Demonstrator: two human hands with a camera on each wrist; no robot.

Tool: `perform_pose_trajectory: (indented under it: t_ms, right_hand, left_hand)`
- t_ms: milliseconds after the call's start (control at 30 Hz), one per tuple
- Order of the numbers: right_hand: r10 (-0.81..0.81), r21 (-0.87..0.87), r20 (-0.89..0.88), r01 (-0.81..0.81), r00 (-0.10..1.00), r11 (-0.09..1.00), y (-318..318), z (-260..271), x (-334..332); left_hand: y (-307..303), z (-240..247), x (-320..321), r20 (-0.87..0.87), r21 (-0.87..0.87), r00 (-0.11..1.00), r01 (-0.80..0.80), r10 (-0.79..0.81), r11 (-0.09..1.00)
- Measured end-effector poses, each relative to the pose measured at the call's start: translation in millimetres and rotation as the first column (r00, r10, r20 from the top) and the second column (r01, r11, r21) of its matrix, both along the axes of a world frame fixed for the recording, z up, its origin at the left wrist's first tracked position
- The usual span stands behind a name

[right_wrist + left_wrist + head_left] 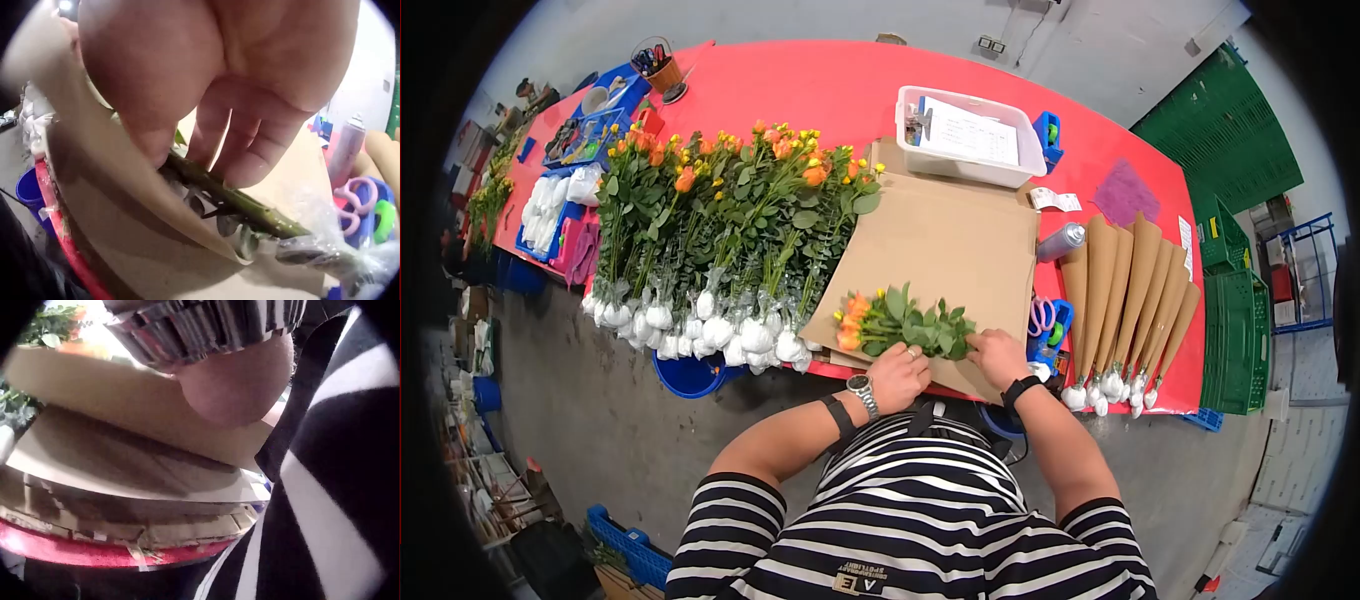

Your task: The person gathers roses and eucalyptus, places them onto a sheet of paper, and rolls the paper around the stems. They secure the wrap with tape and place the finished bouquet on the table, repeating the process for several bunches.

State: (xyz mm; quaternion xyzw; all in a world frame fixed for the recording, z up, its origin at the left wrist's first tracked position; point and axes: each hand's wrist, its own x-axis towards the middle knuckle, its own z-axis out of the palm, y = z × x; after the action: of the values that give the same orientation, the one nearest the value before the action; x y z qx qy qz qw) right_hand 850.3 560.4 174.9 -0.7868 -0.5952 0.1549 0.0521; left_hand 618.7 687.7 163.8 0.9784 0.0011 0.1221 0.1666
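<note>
A bouquet (905,325) of orange roses and green leaves lies on a sheet of brown wrapping paper (935,235), blooms pointing left. My left hand (900,378) grips the near edge of the sheet beside the leaves; in the left wrist view that paper (125,394) rises above the stack under it. At the stem end, my right hand (1000,358) holds the bouquet. The right wrist view shows its thumb and fingers around the green stems (250,209), whose ends sit in a clear plastic wrap (369,265). The left fingertips are mostly hidden.
Left stand many bouquets (730,220) with white-wrapped stem ends. Right lie several brown paper cones (1135,290), a spray can (1060,242), pink scissors (1041,316) and a blue tape dispenser (1055,330). A clear plastic bin (970,168) with papers rests behind the sheet on the red table (820,85).
</note>
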Motion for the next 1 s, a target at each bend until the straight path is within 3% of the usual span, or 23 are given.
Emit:
perform_pose_trajectory:
  t_ms: [33,100,133,167,200,233,267,300,333,367,400,433,467,533,600,667,733,800,833,900,1000]
  right_hand:
    - [0.036,-0.105,0.001,-0.036,0.999,0.994,0,-12,-2]
    - [0.021,-0.124,-0.086,-0.032,0.996,0.992,-9,-30,1]
    - [0.022,-0.059,-0.238,-0.037,0.971,0.998,-14,-44,8]
    - [0.029,0.009,-0.384,-0.027,0.923,1.0,-17,-46,13]
    - [-0.176,-0.123,-0.642,0.127,0.746,0.984,-19,-48,20]
    - [-0.194,-0.125,-0.642,0.148,0.742,0.981,-21,-50,23]
    - [-0.423,-0.132,-0.759,0.519,0.496,0.845,-22,-52,27]
    - [-0.521,-0.199,-0.837,0.795,0.166,0.572,-27,-54,30]
    - [-0.516,-0.06,-0.823,0.868,0.237,0.493,-39,-76,41]
    - [-0.527,-0.062,-0.819,0.878,0.227,0.474,-44,-71,36]
    - [-0.548,0.272,-0.604,0.796,0.579,0.541,-48,-68,26]
    - [-0.531,0.528,-0.258,0.578,0.807,0.622,-50,-61,14]
    - [-0.46,0.463,-0.05,0.429,0.886,0.776,-53,-50,0]
    - [-0.394,0.395,0.004,0.361,0.919,0.845,-46,-39,-32]
    - [-0.399,0.379,-0.017,0.375,0.917,0.846,-41,-49,-50]
    - [-0.39,0.362,-0.045,0.379,0.92,0.852,-38,-59,-56]
    - [-0.395,0.442,0.125,0.306,0.91,0.843,-33,-66,-54]
    - [-0.385,0.416,0.097,0.314,0.918,0.854,-29,-71,-45]
    - [-0.365,0.387,0.087,0.306,0.927,0.87,-27,-73,-38]
    - [-0.36,0.381,0.058,0.313,0.931,0.87,-25,-75,-30]
    - [-0.298,0.309,0.029,0.275,0.954,0.91,-25,-74,-13]
  left_hand:
    - [9,5,2,0.051,0.037,0.998,-0.022,0.02,0.999]
    - [25,-1,8,0.13,0.06,0.983,-0.138,0.129,0.989]
    - [29,-9,12,0.089,0.038,0.981,-0.176,0.172,0.984]
    - [34,-16,16,0.046,0.022,0.977,-0.211,0.21,0.977]
    - [36,-23,21,0.045,0.017,0.98,-0.194,0.193,0.981]
    - [40,-24,27,-0.067,-0.034,0.967,-0.249,0.247,0.968]
    - [45,-26,35,-0.181,-0.074,0.94,-0.307,0.29,0.949]
    - [51,-29,42,-0.181,-0.077,0.946,-0.286,0.268,0.955]
    - [58,-30,50,-0.236,-0.055,0.932,-0.296,0.275,0.954]
    - [65,-32,59,-0.291,-0.034,0.914,-0.305,0.282,0.952]
    - [72,-33,68,-0.352,-0.052,0.898,-0.3,0.263,0.953]
    - [77,-34,77,-0.354,-0.057,0.904,-0.278,0.241,0.959]
    - [82,-34,85,-0.448,-0.078,0.861,-0.306,0.241,0.949]
    - [94,-34,103,-0.541,-0.082,0.81,-0.316,0.224,0.945]
    - [102,-36,119,-0.721,-0.08,0.676,-0.303,0.155,0.95]
    - [101,-31,125,-0.742,-0.055,0.649,-0.311,0.169,0.949]
    - [99,-29,125,-0.762,-0.026,0.617,-0.333,0.197,0.943]
    - [91,-31,117,-0.539,0.112,0.794,-0.264,0.281,0.958]
    - [87,-29,115,-0.543,0.125,0.791,-0.254,0.281,0.959]
    - [72,-20,115,-0.248,0.201,0.949,-0.147,0.196,0.968]
    - [38,12,114,-0.335,0.21,0.939,0.0,0.072,0.978]
